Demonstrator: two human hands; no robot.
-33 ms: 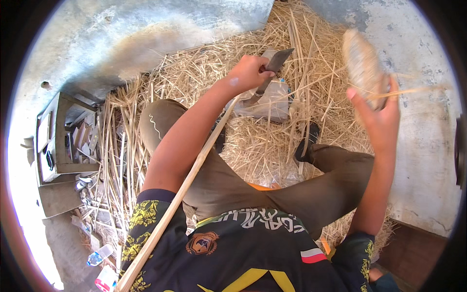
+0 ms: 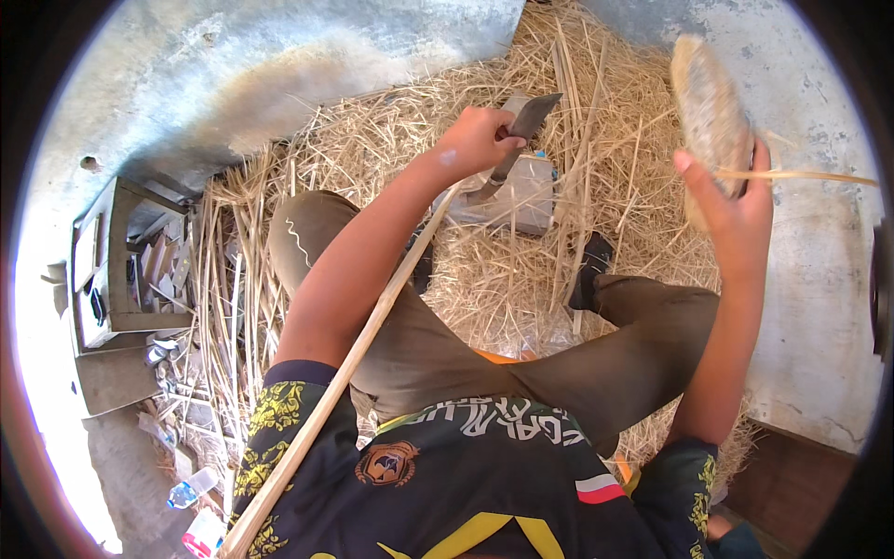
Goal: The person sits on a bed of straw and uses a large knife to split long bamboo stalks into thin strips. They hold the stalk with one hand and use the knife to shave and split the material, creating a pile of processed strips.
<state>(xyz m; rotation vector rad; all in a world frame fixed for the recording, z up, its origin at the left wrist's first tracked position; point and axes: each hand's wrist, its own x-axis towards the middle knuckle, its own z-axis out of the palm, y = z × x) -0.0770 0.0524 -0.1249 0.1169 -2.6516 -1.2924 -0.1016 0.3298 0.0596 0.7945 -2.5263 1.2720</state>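
Note:
My left hand (image 2: 484,140) is closed around a dark-bladed knife (image 2: 535,115). Its broad, pointed end rises past my fingers, and a narrower part slants down to a grey block (image 2: 531,197) on the straw. Beside my left forearm, a long pale wooden strip (image 2: 358,347) runs from my left side up to near the knife's low end. Raised at the right, my right hand (image 2: 731,210) grips a chunky, rough piece of wood (image 2: 712,102), blurred by motion. A thin pale sliver (image 2: 810,175) sticks out rightward by my fingers; whether I hold it is unclear.
Loose straw-like shavings (image 2: 503,279) cover the floor between my legs. Long thin strips (image 2: 233,317) lie at the left, near a wooden shelf unit (image 2: 116,279) full of scraps. Plastic bottle (image 2: 193,488) at lower left. Worn walls (image 2: 307,70) stand ahead and at right (image 2: 810,279).
My right hand and the piece of wood have moved a little up and to the right. My left hand and the knife stay in place.

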